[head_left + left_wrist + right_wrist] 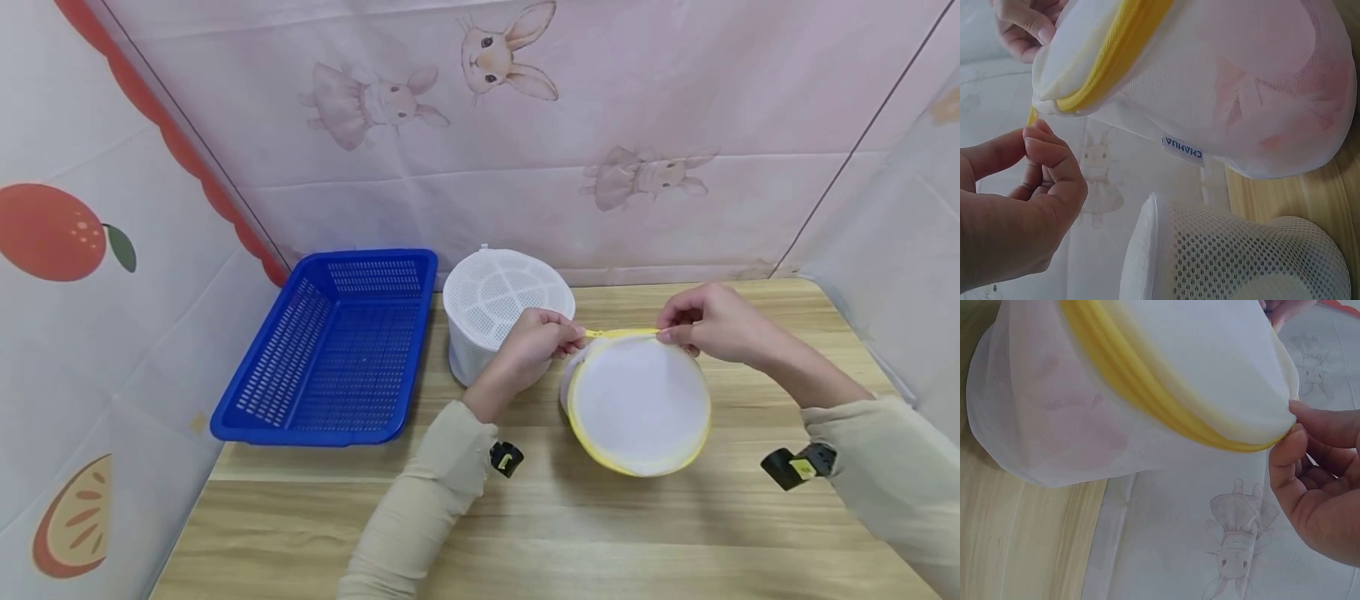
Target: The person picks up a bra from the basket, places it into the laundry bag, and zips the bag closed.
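A round white mesh laundry bag (637, 408) with a yellow zipper round its top stands on the table, its lid tilted toward me. Pink fabric (1279, 106) shows through its mesh side. At the back left of the rim, my left hand (534, 342) pinches the yellow zipper pull (1032, 117) between thumb and forefinger. My right hand (712, 321) pinches the yellow edge at the back right, thumb on top. Between the two hands a short stretch of the yellow zipper (628, 332) runs taut.
A second white mesh laundry bag (506, 292) with an all-white lid stands behind my left hand. Farther left is a blue plastic basket (306, 435). The wooden table (570, 542) meets a pink rabbit-print curtain (510, 192) at the back.
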{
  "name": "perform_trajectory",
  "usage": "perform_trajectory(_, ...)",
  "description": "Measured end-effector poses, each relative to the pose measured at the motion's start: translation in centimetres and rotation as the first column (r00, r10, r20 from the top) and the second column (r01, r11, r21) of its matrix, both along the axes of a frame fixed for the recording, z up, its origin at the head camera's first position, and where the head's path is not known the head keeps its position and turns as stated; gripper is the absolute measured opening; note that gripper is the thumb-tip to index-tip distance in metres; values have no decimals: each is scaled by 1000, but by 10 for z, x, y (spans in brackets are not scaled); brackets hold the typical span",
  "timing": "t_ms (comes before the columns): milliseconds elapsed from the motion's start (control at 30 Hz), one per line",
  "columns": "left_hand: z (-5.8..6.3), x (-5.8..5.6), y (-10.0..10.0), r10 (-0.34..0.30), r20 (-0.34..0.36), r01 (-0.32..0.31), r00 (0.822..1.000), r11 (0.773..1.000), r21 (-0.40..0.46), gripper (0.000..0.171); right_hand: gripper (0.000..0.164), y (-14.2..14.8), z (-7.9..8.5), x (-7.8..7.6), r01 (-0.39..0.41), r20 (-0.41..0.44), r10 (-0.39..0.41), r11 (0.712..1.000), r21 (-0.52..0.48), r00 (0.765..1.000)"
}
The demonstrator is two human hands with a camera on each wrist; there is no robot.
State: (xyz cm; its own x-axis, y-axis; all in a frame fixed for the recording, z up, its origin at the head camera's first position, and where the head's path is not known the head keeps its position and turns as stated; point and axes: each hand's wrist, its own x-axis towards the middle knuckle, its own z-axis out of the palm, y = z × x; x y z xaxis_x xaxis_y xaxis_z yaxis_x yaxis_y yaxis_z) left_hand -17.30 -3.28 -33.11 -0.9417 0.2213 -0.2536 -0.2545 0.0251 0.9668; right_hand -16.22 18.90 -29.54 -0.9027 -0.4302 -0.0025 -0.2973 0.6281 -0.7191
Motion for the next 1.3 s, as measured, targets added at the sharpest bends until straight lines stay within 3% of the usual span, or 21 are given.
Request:
perform_trajectory(267, 0, 0, 0, 4, -13, -4, 1000, 999, 38, 18, 4, -2, -2, -1, 21, -13, -22, 999, -26, 1000)
perform_trajectory(500, -7, -3, -1, -32, -67, 28, 997, 998, -61, 12, 5, 2, -7, -1, 48, -53, -53, 995, -83, 997)
perform_trajectory(700, -17, -4, -10, 25, -53, -28, 998, 998, -63, 13, 10, 10, -16, -4, 136, -14, -139, 979, -150, 990)
perform_trajectory(867, -22, -3, -20, 57, -35, -59, 998, 997, -47, 12, 17, 20, -25, -7, 237, 33, -236, 944, -231, 971)
perform_trajectory(1000, -24, -2, -27, 67, -20, -68, 998, 997, -46, 12, 14, 29, -33, -10, 297, 87, -285, 888, -350, 954)
perform_trajectory(1067, -24, -1, -29, 69, -12, -69, 998, 997, -39, 12, 7, 34, -36, -12, 331, 150, -296, 837, -434, 943)
perform_trajectory(1133, -24, -1, -32, 72, -5, -72, 997, 997, -33, 12, 6, 39, -40, -13, 375, 228, -299, 767, -521, 927)
perform_trajectory(1233, -25, 0, -34, 82, 1, -82, 997, 996, -19, 12, 17, 47, -44, -13, 451, 339, -299, 638, -624, 892)
perform_trajectory(1300, -25, 1, -36, 85, -1, -85, 996, 996, -5, 12, 20, 51, -46, -12, 500, 388, -315, 564, -657, 866)
